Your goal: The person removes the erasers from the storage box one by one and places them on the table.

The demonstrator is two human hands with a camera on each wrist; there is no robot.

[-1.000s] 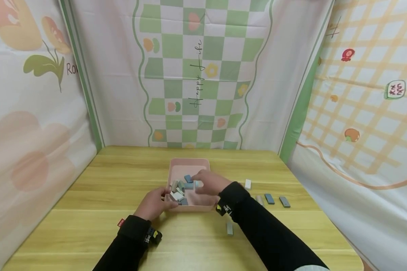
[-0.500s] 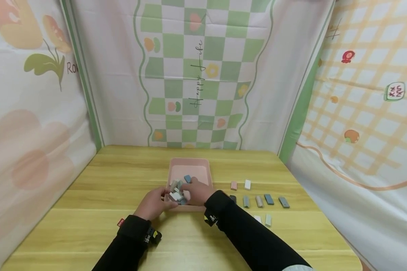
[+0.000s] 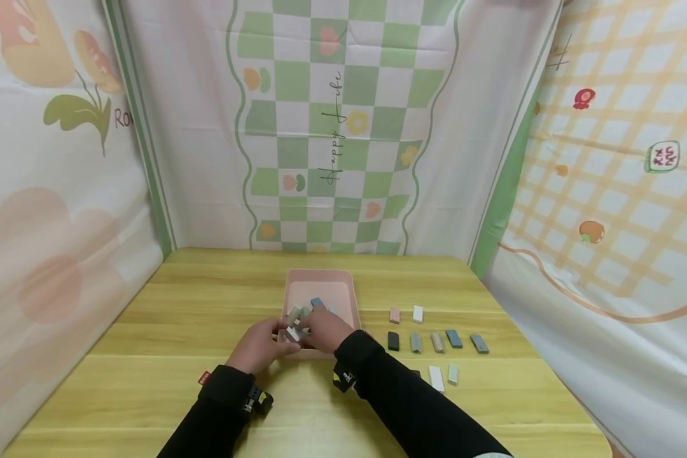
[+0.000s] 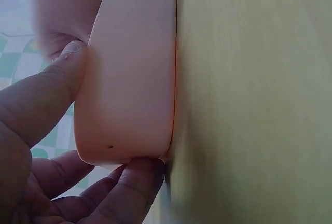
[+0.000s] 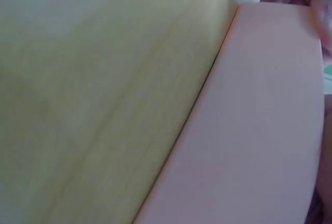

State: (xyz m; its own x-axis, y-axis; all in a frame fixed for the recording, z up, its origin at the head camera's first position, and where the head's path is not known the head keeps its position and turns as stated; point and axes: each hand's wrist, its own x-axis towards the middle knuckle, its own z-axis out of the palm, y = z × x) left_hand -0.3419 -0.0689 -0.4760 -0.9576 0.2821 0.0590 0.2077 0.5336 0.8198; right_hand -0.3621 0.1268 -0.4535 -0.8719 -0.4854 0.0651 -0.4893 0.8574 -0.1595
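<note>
A pink tray [image 3: 326,291] stands on the wooden table. My left hand [image 3: 260,346] grips its near left corner; in the left wrist view the thumb [image 4: 70,73] lies along the rim and the fingers [image 4: 137,182] curl against the outer wall. My right hand [image 3: 325,327] reaches down inside the tray's near part, among small oblong blocks. A white block [image 3: 292,334], a beige block [image 3: 294,314] and a blue block [image 3: 317,302] show around it. Its fingertips are partly hidden, and I cannot tell whether they pinch a block.
Right of the tray, more blocks lie spaced out in rows: a pink block [image 3: 395,315] and white block [image 3: 418,313] behind, a black block [image 3: 393,341] and several others in the middle, a long white block [image 3: 436,378] nearer. Patterned cloth [image 3: 332,159] hangs behind the table.
My right hand has moved left and nearer within the tray, toward the block pile by the left hand. The right forearm has uncovered blocks on the table. The left hand stays at the corner.
</note>
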